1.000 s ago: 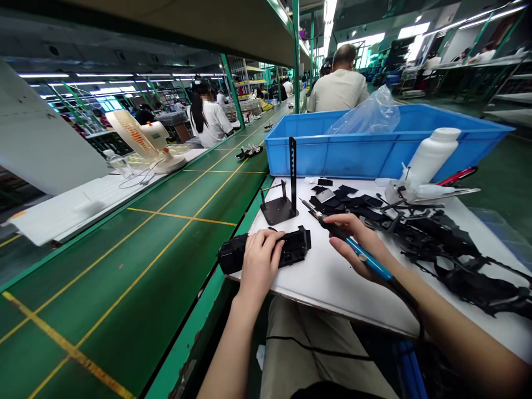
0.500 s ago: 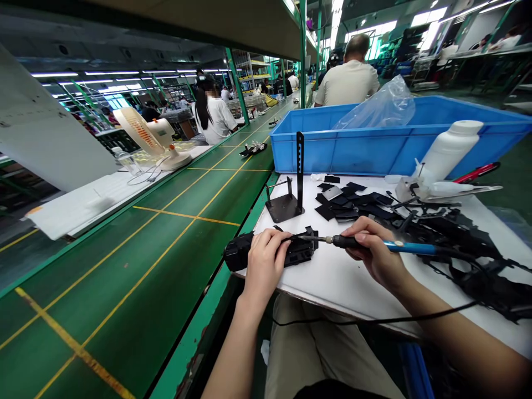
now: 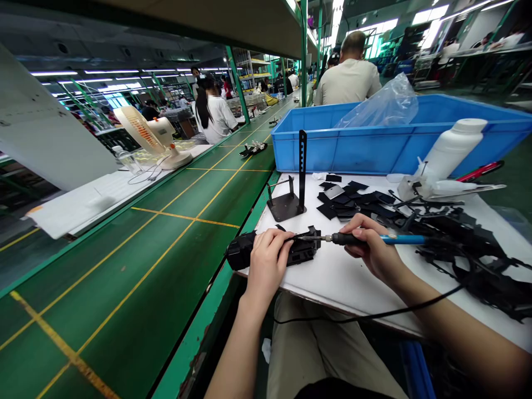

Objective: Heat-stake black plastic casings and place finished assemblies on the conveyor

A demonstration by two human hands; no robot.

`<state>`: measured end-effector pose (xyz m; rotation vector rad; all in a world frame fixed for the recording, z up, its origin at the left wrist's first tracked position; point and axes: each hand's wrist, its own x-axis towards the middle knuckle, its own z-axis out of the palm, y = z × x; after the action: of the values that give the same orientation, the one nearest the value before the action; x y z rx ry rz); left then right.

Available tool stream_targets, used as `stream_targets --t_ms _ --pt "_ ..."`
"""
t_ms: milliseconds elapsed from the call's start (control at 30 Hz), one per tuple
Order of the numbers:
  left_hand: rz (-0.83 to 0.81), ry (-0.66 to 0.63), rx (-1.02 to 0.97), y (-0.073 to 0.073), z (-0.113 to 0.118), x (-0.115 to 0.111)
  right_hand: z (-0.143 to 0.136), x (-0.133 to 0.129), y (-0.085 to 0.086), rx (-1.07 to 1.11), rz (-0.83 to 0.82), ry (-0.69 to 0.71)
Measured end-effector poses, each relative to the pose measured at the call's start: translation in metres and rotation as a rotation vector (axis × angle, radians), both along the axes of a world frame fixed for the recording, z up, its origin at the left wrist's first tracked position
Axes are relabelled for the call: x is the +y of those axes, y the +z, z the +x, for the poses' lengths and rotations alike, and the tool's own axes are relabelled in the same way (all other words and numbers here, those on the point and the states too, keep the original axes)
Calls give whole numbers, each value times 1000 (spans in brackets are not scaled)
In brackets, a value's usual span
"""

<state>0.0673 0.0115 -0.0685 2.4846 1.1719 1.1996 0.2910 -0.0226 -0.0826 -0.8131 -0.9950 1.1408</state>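
A black device (image 3: 240,252) lies on its side at the near left edge of the white tabletop (image 3: 332,285). The closed fingers of my left hand (image 3: 269,256) rest round it and pinch a thin black strip on top. My right hand (image 3: 372,244) is closed round a corded tool with a blue and black handle (image 3: 399,239). The tool's metal tip meets the strip or the device just right of my left fingers; the exact contact is too small to tell. Behind the device stands a black metal stand (image 3: 286,206) with an upright slotted bar.
Black pads (image 3: 344,199) and tangled black parts (image 3: 461,233) cover the table's right side. Behind are a blue bin (image 3: 341,149) and a white bottle (image 3: 455,149). A green conveyor (image 3: 158,260) runs along the left. The tool's cord crosses above my lap.
The blue rear end of the tool has swung slightly and its cord hangs differently. Both hands keep their hold; the view has shifted a little.
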Motion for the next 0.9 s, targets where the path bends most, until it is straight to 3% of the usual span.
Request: stream_targets --t_ms 900 --pt "-17 6 -3 -1 0 0 0 10 -4 83 -91 31"
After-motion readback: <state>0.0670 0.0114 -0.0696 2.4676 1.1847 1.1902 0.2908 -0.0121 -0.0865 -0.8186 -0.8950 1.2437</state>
